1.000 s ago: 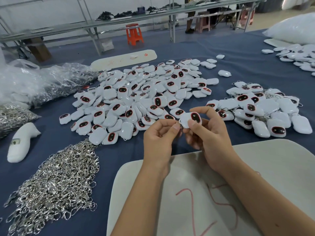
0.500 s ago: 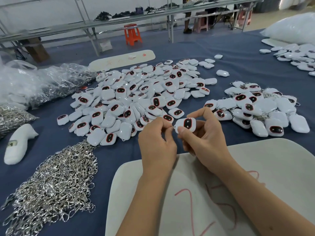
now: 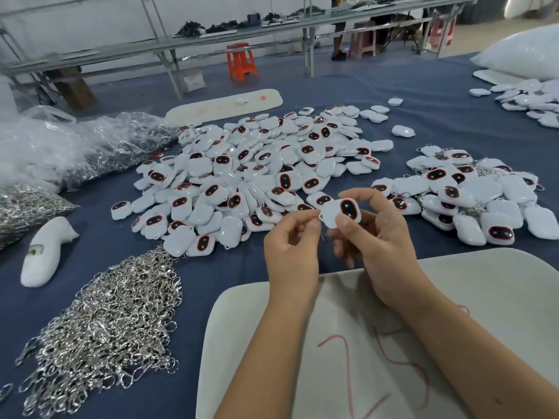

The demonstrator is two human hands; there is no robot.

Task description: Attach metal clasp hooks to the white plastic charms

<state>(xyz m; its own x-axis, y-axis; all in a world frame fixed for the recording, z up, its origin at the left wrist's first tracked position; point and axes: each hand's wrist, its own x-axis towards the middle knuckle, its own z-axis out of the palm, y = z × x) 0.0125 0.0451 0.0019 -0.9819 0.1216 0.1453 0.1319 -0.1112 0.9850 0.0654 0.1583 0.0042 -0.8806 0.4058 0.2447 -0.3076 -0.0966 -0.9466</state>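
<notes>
White plastic and bright metal meet between my hands. My right hand (image 3: 382, 246) pinches one charm (image 3: 341, 211), thumb low and forefinger on top, just above the near edge of the desk (image 3: 423, 110). My left hand (image 3: 292, 252) pinches the hook (image 3: 318, 218) at the charm's left corner; the hook itself is almost hidden by my fingertips.

To do this well, I judge I should keep the charm steady, its loop turned toward the left hand, and press the clasp open only as far as it takes to slip through, then check that it has sprung shut.

Loose hooks (image 3: 99, 322) lie heaped at my left. A clear bag (image 3: 90, 146) farther back holds more metal pieces. Undone charms (image 3: 242, 173) lie piled in the middle, and those that seem finished (image 3: 472, 192) are on the right.
</notes>
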